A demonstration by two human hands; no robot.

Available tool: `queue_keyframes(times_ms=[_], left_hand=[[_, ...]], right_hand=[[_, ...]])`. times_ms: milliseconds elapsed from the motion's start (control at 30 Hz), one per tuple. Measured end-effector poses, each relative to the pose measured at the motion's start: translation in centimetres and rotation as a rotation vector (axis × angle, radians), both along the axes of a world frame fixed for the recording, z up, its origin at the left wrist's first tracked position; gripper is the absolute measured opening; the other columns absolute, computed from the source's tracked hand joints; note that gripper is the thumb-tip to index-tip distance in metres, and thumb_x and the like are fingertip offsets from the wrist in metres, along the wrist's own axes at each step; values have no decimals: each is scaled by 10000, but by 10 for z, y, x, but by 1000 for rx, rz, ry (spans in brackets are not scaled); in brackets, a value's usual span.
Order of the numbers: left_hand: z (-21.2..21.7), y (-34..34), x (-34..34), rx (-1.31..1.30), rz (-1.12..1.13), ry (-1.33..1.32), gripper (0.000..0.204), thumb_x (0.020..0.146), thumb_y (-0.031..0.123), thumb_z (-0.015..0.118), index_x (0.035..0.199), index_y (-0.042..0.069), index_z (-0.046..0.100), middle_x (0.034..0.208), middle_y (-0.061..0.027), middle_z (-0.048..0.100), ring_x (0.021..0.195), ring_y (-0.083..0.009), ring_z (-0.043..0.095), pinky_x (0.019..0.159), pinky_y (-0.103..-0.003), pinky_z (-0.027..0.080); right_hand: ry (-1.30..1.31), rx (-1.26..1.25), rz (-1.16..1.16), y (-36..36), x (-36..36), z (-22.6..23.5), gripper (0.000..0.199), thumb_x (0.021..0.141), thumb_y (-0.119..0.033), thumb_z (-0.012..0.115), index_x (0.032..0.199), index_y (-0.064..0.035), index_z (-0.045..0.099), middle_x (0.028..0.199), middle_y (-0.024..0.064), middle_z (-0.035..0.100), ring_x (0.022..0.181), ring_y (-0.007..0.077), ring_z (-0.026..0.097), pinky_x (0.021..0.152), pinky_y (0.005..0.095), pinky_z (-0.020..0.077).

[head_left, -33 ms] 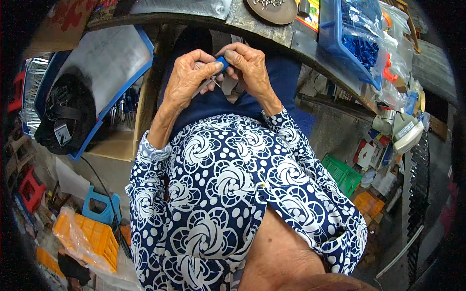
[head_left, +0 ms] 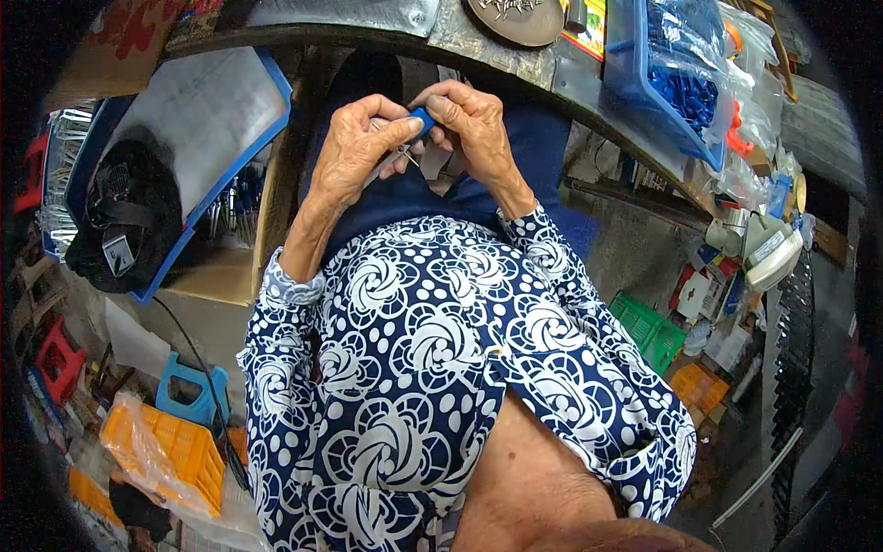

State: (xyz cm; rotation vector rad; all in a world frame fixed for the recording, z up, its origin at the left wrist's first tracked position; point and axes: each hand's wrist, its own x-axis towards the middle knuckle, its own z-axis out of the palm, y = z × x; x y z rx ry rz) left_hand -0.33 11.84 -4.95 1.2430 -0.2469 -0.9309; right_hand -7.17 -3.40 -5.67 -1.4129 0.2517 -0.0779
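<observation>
Above my lap, a small blue plastic piece (head_left: 423,120) is pinched between my two hands. Thumb and fingers of my left hand (head_left: 354,147) are closed on its near left side. My right hand (head_left: 478,133) grips the other end, its thumb bent over the top. Thin metal rods (head_left: 407,155) stick out below my left thumb and lie among the left fingers. Whether they join the blue piece is hidden by the fingers.
The workbench edge (head_left: 386,44) runs beyond my hands, with a round brown dish (head_left: 487,20) of small metal pieces. A blue bin (head_left: 618,55) of blue parts stands at right. Left are a blue-edged tray (head_left: 216,92), black bag (head_left: 138,212) and orange crate (head_left: 175,455).
</observation>
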Motion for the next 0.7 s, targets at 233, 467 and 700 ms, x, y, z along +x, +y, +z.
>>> queue_keyframes(times_ms=[233, 467, 700], left_hand=[[-3, -2, 1, -76, -8, 185, 213, 785, 155, 630, 838, -26, 531, 644, -114, 595, 455, -87, 517, 354, -159, 358], [-3, -1, 3, -136, -21, 298, 184, 791, 133, 617, 816, -27, 529, 615, -107, 578, 413, -85, 477, 324, -170, 317], [2, -1, 4, -187, -2, 381, 170, 801, 141, 599, 787, -16, 536, 606, -109, 572, 391, -87, 460, 318, -172, 304]], right_hand=[[-4, -91, -40, 5, -1, 9, 176, 869, -158, 534, 851, -1, 614, 599, -14, 510, 486, 22, 428, 435, 148, 329], [6, -93, 33, -2, 5, 16, 160, 859, -139, 545, 810, -6, 619, 595, -21, 505, 483, 19, 415, 439, 147, 316], [-42, -142, -95, 6, 5, 20, 155, 855, -131, 546, 805, -5, 621, 595, -24, 507, 477, 22, 408, 441, 152, 310]])
